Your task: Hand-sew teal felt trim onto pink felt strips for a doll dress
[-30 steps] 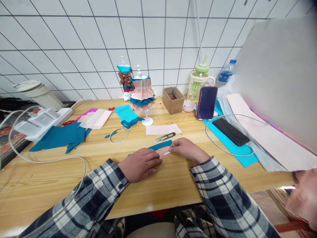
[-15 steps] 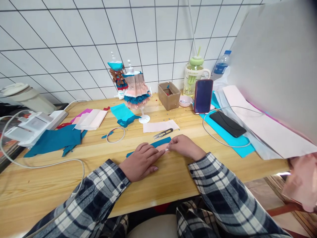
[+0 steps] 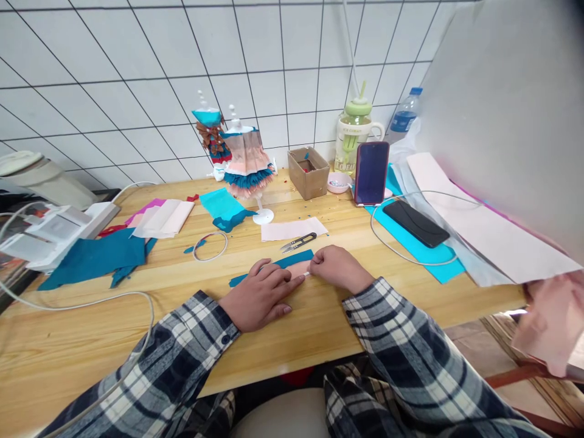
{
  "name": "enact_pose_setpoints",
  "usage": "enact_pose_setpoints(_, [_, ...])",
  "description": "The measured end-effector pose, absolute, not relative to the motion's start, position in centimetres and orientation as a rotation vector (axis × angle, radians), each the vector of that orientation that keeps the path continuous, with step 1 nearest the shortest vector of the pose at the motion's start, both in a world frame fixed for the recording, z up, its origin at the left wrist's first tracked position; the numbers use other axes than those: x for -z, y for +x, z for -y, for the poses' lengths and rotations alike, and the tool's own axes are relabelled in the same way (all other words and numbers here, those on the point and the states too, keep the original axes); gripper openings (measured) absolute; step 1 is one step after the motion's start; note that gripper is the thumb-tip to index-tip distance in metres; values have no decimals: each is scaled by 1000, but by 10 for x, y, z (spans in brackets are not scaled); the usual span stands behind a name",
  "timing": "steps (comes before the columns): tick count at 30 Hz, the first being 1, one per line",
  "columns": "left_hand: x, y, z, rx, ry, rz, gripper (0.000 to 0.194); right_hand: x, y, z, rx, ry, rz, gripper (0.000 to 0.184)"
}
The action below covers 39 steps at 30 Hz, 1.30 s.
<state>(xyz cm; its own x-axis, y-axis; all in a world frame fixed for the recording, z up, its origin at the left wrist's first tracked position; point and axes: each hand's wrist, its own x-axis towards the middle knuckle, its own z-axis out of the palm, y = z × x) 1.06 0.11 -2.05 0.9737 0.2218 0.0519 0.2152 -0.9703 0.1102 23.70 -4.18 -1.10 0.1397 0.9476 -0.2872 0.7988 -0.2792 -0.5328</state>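
My left hand (image 3: 262, 296) lies flat with fingers stretched over a pink paper strip (image 3: 298, 267). Under and behind it runs a dark teal strip (image 3: 296, 258), partly covered by the hand. At the strips' right end, my right hand (image 3: 340, 267) is closed in a pinch on the pink strip's edge. A narrow white edge shows between the two hands. Just beyond the teal strip lies a pair of thread snips (image 3: 298, 243), and behind those a pale pink paper rectangle (image 3: 294, 229).
Miniature dress forms in paper dresses (image 3: 246, 159) stand at the back, beside a small cardboard box (image 3: 309, 182). A propped phone (image 3: 371, 173), a drink cup (image 3: 354, 137) and a black phone (image 3: 416, 224) are on the right. Teal paper (image 3: 93, 258) and a power strip (image 3: 59, 234) lie left.
The camera view has shifted slightly. My right fingers have curled in a little more at the strip's right end; my left hand stays pressed in place.
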Motion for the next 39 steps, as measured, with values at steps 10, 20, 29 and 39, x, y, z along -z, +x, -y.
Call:
enact_pose_setpoints(10, [21,12,-1,-99,2988,-354,59,11,234,44,-724,-2245,1768,15])
enact_pose_setpoints(20, [23,12,0,-101,3003,-402,52,13,230,51,-602,-2214,1831,12])
enact_pose_setpoints(29, [23,12,-4,-33,2973,-358,57,12,241,54,-608,-2328,1768,34])
enact_pose_setpoints(39, [23,12,-6,7,2908,-343,58,13,252,49,-728,-2262,1761,18])
